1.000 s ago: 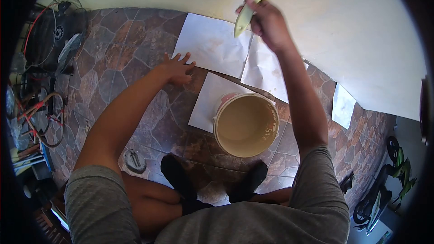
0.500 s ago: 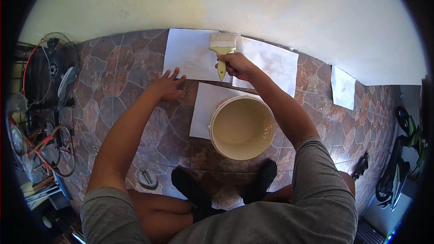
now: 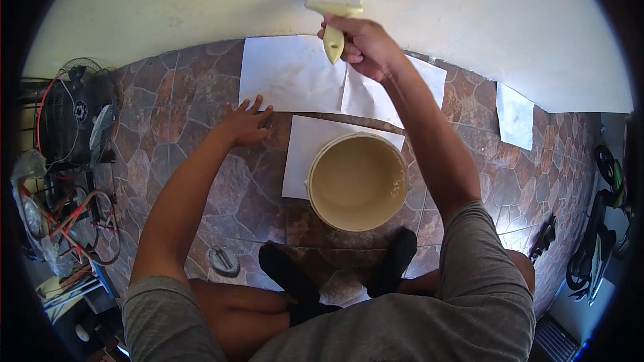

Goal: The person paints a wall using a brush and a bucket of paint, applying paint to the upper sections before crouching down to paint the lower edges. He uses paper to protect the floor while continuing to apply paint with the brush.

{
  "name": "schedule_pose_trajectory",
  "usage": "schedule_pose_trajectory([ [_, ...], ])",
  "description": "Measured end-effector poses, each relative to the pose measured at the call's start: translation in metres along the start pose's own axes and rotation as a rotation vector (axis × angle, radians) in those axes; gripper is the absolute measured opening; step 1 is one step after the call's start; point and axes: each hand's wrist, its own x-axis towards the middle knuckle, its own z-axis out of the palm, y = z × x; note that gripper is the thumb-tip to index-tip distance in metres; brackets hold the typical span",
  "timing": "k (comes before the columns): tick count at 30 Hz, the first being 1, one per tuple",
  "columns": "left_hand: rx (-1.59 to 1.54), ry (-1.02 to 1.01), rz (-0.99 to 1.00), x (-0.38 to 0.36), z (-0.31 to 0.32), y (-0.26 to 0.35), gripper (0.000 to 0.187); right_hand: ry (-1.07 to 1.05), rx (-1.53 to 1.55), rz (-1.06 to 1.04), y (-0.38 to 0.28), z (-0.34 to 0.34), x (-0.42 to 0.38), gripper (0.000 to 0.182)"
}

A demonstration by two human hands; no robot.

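My right hand (image 3: 362,43) is closed round the pale yellow handle of a wide paintbrush (image 3: 333,10). The brush is up at the wall (image 3: 221,7), its bristles against or very near the painted surface. With fingers spread, my left hand (image 3: 245,124) is at the floor beside the left white sheet (image 3: 288,70), holding nothing. A second white sheet (image 3: 365,97) adjoins it along the wall's foot. Between my feet and these sheets stands a cream bucket (image 3: 359,184) with pale paint-like liquid inside, partly over another white sheet (image 3: 295,167).
A black fan (image 3: 80,110) and red-framed clutter (image 3: 74,221) stand at the left. Farther right, one more white sheet (image 3: 514,115) lies by the wall. A small grey object (image 3: 223,261) is on the stone-patterned floor (image 3: 221,188). A bicycle-like object (image 3: 594,241) stands far right.
My right hand has raised the paintbrush from above the sheets to the wall. My left hand stays in about the same place, fingers spread. The view has shifted slightly.
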Motion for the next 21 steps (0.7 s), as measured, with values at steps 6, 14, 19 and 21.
schedule_pose_trajectory([
  [6,-0.024,-0.022,-0.016,0.0,-0.003,-0.001,0.075,-0.049,-0.165,-0.185,-0.058,0.051,-0.04,0.03],
  [14,-0.011,-0.032,-0.002,-0.002,-0.006,0.0,0.071,0.028,-0.372,-0.344,-0.05,0.054,-0.03,0.024],
  [19,-0.022,-0.03,-0.002,0.001,-0.003,-0.003,0.073,0.13,-0.589,-0.061,0.037,-0.017,0.014,0.034],
  [21,-0.022,-0.028,-0.005,-0.002,-0.005,-0.002,0.073,0.121,-0.506,0.043,0.065,-0.038,0.023,0.028],
])
